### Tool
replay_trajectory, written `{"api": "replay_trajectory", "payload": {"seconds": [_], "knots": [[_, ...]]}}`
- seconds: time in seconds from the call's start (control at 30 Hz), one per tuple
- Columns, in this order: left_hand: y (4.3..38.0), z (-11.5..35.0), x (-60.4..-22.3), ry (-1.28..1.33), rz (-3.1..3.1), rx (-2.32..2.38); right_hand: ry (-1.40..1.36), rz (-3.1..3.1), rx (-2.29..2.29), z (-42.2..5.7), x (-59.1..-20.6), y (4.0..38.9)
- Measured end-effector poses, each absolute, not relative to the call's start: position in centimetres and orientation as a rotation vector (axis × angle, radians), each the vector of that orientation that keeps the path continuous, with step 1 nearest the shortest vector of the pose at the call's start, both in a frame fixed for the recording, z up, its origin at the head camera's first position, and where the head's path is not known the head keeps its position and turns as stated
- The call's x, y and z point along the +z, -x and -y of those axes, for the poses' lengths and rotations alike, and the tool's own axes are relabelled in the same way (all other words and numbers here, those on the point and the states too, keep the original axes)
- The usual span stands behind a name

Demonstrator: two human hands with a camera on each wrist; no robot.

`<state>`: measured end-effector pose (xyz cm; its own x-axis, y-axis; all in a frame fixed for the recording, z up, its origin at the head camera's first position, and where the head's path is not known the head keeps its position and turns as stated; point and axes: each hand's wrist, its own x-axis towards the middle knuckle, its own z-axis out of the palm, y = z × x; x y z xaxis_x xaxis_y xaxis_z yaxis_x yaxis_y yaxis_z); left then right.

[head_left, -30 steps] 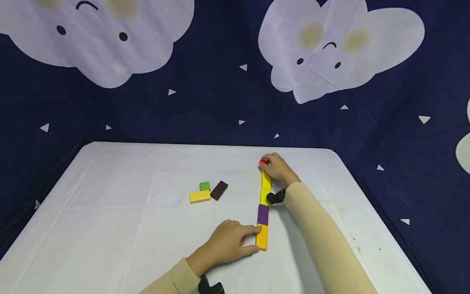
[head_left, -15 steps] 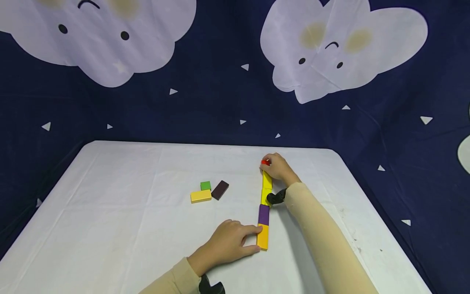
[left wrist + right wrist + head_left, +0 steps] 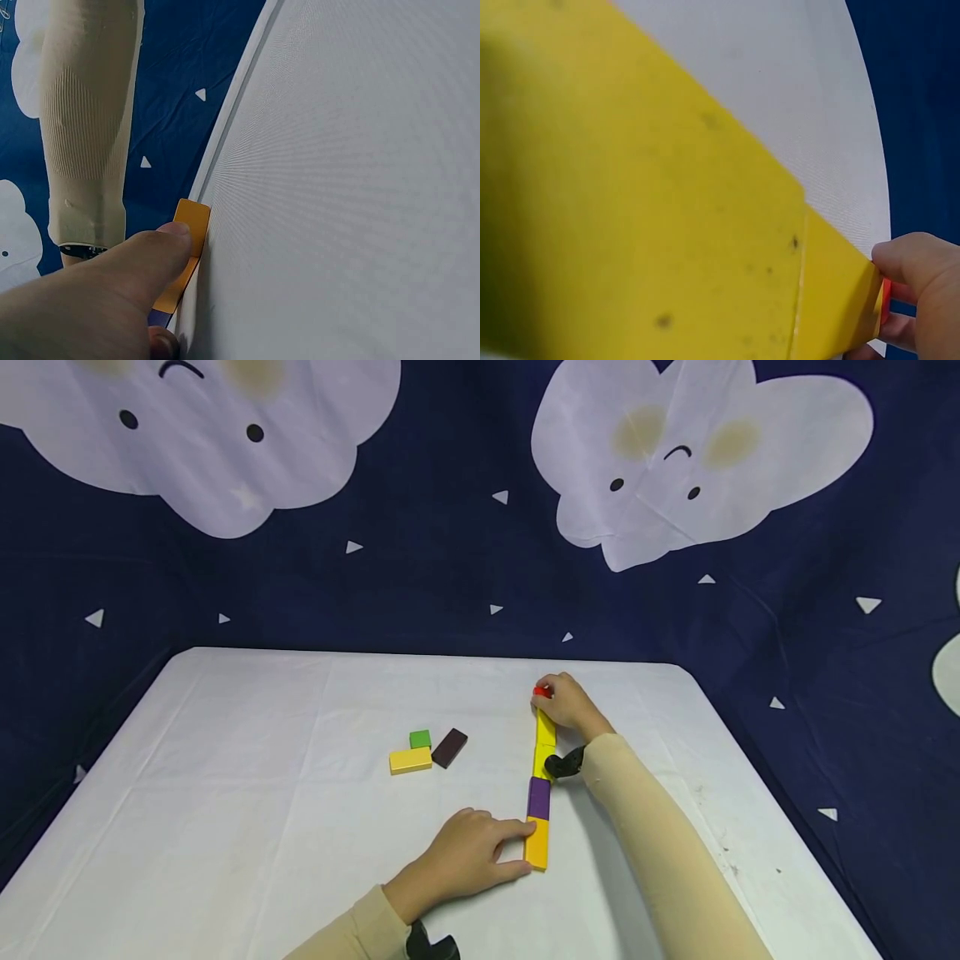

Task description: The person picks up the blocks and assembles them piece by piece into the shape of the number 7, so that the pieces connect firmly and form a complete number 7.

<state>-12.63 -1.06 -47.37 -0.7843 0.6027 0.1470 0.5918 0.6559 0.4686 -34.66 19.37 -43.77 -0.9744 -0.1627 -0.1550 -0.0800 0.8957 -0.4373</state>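
Note:
Toy blocks form a line on the white table in the head view. My left hand [image 3: 468, 856] is at the near end, thumb and index finger on the orange block [image 3: 537, 847]; the left wrist view shows the thumb [image 3: 169, 244] against it. Beyond it come a purple block [image 3: 538, 798], a yellow block [image 3: 542, 757] and a farther yellow block [image 3: 546, 728]. At the far end my right hand [image 3: 567, 700] grips a small red block [image 3: 541, 692], mostly covered by the fingers. In the right wrist view the near yellow block [image 3: 667, 202] looms large.
Left of the line lie a green block [image 3: 420, 739], a golden-yellow block [image 3: 410, 760] and a dark brown block [image 3: 450, 748], close together. A navy curtain [image 3: 420, 585] with cloud prints hangs behind the table [image 3: 225, 827].
Both hands stay at the two ends of the line. The whole scene shifts very slightly from the first frame; nothing else visibly moves.

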Motion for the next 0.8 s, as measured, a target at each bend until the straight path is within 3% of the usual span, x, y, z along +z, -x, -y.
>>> {"api": "replay_trajectory", "payload": {"seconds": [0.8], "knots": [[12.53,1.12,-47.10,-1.003,-2.819,0.789,0.239,-2.936,-0.554,-19.44,-43.18,34.01]]}}
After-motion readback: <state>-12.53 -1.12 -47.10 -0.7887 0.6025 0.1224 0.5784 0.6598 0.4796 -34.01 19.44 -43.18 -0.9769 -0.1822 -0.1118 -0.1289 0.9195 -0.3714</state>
